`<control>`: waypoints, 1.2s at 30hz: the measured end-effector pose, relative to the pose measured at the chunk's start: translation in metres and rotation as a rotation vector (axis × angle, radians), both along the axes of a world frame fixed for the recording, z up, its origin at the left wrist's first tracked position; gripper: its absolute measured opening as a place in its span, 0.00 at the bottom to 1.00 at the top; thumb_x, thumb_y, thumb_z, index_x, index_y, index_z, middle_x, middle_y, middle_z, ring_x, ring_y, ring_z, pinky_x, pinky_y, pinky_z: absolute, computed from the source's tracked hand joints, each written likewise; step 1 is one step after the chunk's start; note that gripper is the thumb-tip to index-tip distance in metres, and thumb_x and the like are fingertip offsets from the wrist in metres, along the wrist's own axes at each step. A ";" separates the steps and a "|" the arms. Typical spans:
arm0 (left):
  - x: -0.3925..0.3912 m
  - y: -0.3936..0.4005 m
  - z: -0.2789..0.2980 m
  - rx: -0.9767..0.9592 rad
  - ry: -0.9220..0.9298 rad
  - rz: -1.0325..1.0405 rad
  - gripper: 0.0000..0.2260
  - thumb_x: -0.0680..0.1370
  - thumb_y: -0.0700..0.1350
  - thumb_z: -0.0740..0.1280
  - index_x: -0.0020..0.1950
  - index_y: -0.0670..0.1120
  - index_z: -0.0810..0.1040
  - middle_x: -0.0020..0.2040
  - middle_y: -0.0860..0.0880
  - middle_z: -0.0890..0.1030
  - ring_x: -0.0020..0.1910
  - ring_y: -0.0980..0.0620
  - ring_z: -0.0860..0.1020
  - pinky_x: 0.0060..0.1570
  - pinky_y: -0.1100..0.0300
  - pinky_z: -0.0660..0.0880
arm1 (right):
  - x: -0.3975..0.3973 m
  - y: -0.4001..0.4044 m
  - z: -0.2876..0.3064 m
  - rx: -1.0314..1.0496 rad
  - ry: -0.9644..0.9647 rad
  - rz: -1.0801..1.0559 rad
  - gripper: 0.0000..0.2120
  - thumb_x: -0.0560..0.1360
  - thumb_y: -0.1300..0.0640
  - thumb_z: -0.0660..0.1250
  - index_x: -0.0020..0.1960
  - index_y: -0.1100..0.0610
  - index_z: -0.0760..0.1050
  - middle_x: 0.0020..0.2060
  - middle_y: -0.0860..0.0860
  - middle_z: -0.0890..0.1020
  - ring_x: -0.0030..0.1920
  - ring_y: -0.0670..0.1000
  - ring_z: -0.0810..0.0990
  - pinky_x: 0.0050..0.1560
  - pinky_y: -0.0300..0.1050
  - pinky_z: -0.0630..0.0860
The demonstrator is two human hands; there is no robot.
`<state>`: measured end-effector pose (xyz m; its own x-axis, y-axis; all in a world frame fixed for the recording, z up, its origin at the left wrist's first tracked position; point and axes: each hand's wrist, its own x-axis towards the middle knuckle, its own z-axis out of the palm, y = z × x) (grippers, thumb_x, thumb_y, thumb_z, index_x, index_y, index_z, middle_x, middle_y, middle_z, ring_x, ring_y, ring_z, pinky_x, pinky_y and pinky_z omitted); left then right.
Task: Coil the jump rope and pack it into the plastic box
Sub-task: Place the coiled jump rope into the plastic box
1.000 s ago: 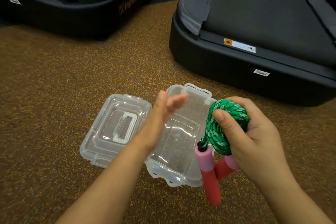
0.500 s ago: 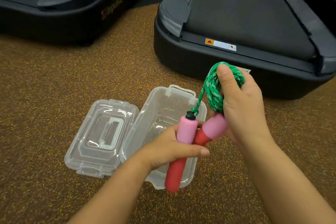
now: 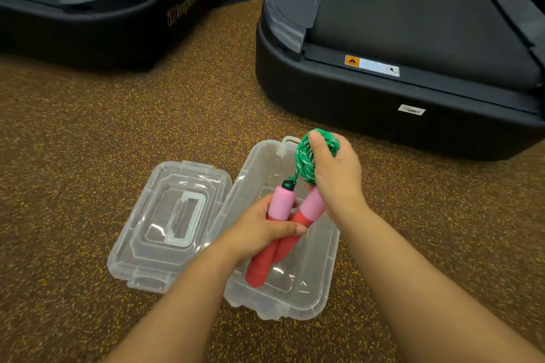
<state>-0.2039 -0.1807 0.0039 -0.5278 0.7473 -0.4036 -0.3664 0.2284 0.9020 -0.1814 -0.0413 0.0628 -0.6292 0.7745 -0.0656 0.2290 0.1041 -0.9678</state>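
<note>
I see the clear lid [image 3: 168, 224] lying beside the open plastic box [image 3: 309, 283]. My left hand [image 3: 259, 230] wraps the two pink-and-red handles [image 3: 281, 215] over the box; my right hand [image 3: 336, 174] clamps the green-and-white coiled rope [image 3: 303, 160].

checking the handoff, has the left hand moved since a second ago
Yes. The left hand has come down from open above the plastic box to grip the handles over it.

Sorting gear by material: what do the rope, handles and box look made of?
Rope: braided green-and-white cord, likely synthetic fibre; the weave shows. Handles: matte pink-and-red foam, probably, with no shine. Box: clear, glossy hard plastic; the floor shows through.
</note>
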 end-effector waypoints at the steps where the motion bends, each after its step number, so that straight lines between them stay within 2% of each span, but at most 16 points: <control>1: -0.001 0.001 -0.003 -0.005 -0.009 0.013 0.20 0.70 0.37 0.74 0.60 0.45 0.74 0.42 0.49 0.82 0.38 0.55 0.81 0.40 0.58 0.77 | -0.003 0.000 -0.006 -0.009 -0.014 0.003 0.12 0.75 0.44 0.64 0.53 0.50 0.75 0.46 0.49 0.81 0.46 0.48 0.81 0.43 0.47 0.81; 3: -0.003 0.004 -0.010 -0.024 -0.016 0.027 0.21 0.70 0.37 0.74 0.60 0.45 0.74 0.44 0.48 0.82 0.39 0.55 0.81 0.40 0.59 0.78 | -0.007 -0.001 -0.019 -0.017 -0.031 0.018 0.10 0.77 0.47 0.64 0.53 0.52 0.74 0.43 0.47 0.80 0.42 0.44 0.79 0.37 0.37 0.78; 4: -0.004 0.005 -0.013 -0.041 -0.014 0.025 0.22 0.69 0.38 0.75 0.60 0.45 0.75 0.45 0.47 0.82 0.40 0.54 0.81 0.41 0.58 0.79 | -0.009 -0.002 -0.025 -0.012 -0.048 0.031 0.09 0.77 0.48 0.64 0.52 0.52 0.74 0.41 0.47 0.80 0.41 0.45 0.79 0.38 0.37 0.77; 6: -0.005 0.007 -0.020 -0.086 -0.010 0.007 0.25 0.65 0.40 0.77 0.60 0.45 0.74 0.46 0.45 0.82 0.42 0.50 0.81 0.44 0.53 0.80 | -0.012 -0.004 -0.039 0.000 -0.088 0.053 0.10 0.77 0.48 0.64 0.52 0.54 0.75 0.42 0.48 0.81 0.44 0.49 0.81 0.46 0.44 0.78; 8: -0.006 0.008 -0.027 -0.140 -0.014 -0.003 0.27 0.64 0.39 0.77 0.60 0.45 0.73 0.49 0.42 0.82 0.43 0.48 0.81 0.44 0.52 0.81 | -0.014 -0.006 -0.054 -0.011 -0.128 0.061 0.12 0.77 0.48 0.64 0.53 0.55 0.76 0.43 0.50 0.82 0.46 0.51 0.81 0.50 0.49 0.78; 12: -0.007 0.011 -0.038 -0.241 -0.038 0.045 0.25 0.66 0.33 0.75 0.60 0.42 0.71 0.49 0.40 0.81 0.39 0.47 0.80 0.35 0.55 0.80 | -0.017 -0.005 -0.077 0.003 -0.218 0.074 0.13 0.77 0.47 0.63 0.53 0.55 0.75 0.42 0.50 0.80 0.46 0.53 0.79 0.48 0.47 0.76; 15: -0.009 0.016 -0.047 -0.305 -0.034 0.077 0.26 0.64 0.33 0.76 0.58 0.44 0.70 0.50 0.39 0.81 0.41 0.44 0.80 0.42 0.47 0.81 | -0.020 -0.004 -0.086 -0.003 -0.271 0.065 0.15 0.78 0.47 0.62 0.57 0.57 0.73 0.45 0.51 0.78 0.47 0.52 0.77 0.46 0.43 0.69; 18: -0.013 0.021 -0.052 -0.333 -0.057 0.081 0.25 0.63 0.31 0.76 0.55 0.44 0.71 0.50 0.38 0.81 0.43 0.41 0.81 0.46 0.40 0.80 | -0.024 -0.007 -0.095 0.013 -0.305 0.064 0.16 0.78 0.46 0.62 0.59 0.56 0.72 0.45 0.50 0.76 0.47 0.52 0.75 0.47 0.43 0.68; 21: -0.017 0.021 -0.054 -0.341 -0.115 0.062 0.22 0.64 0.30 0.75 0.53 0.43 0.72 0.48 0.39 0.81 0.43 0.40 0.81 0.48 0.39 0.79 | -0.026 -0.010 -0.100 0.030 -0.333 0.070 0.16 0.78 0.46 0.62 0.58 0.56 0.72 0.45 0.50 0.76 0.47 0.52 0.75 0.48 0.45 0.70; 24: -0.020 0.020 -0.055 -0.391 -0.145 0.020 0.27 0.61 0.31 0.76 0.57 0.40 0.72 0.50 0.37 0.82 0.47 0.37 0.82 0.50 0.37 0.78 | -0.026 -0.012 -0.108 0.039 -0.376 0.057 0.16 0.78 0.45 0.61 0.56 0.56 0.73 0.45 0.51 0.77 0.50 0.56 0.78 0.53 0.50 0.74; 27: -0.020 0.019 -0.056 -0.429 -0.153 0.022 0.24 0.64 0.30 0.75 0.55 0.42 0.71 0.52 0.37 0.81 0.51 0.36 0.81 0.51 0.37 0.78 | -0.029 -0.007 -0.116 -0.047 -0.482 0.013 0.19 0.78 0.45 0.61 0.58 0.60 0.72 0.53 0.58 0.80 0.56 0.60 0.78 0.55 0.51 0.73; 30: -0.019 0.020 -0.058 -0.452 -0.180 0.050 0.19 0.66 0.30 0.74 0.48 0.45 0.70 0.52 0.37 0.80 0.50 0.36 0.81 0.50 0.37 0.78 | -0.037 -0.001 -0.125 -0.069 -0.606 0.058 0.22 0.78 0.45 0.60 0.60 0.63 0.71 0.57 0.61 0.79 0.58 0.62 0.77 0.57 0.53 0.73; 32: -0.019 0.020 -0.059 -0.471 -0.197 0.063 0.20 0.66 0.30 0.74 0.51 0.44 0.69 0.53 0.37 0.80 0.50 0.36 0.81 0.50 0.36 0.77 | -0.041 0.000 -0.128 -0.080 -0.654 0.073 0.24 0.78 0.44 0.60 0.62 0.63 0.70 0.58 0.62 0.78 0.59 0.63 0.76 0.57 0.53 0.73; 36: -0.019 0.023 -0.063 -0.517 -0.167 0.080 0.28 0.66 0.34 0.76 0.62 0.42 0.67 0.56 0.37 0.79 0.51 0.37 0.81 0.51 0.38 0.78 | -0.044 0.000 -0.136 -0.154 -0.714 0.063 0.27 0.79 0.44 0.58 0.64 0.66 0.70 0.61 0.63 0.77 0.60 0.63 0.76 0.61 0.53 0.73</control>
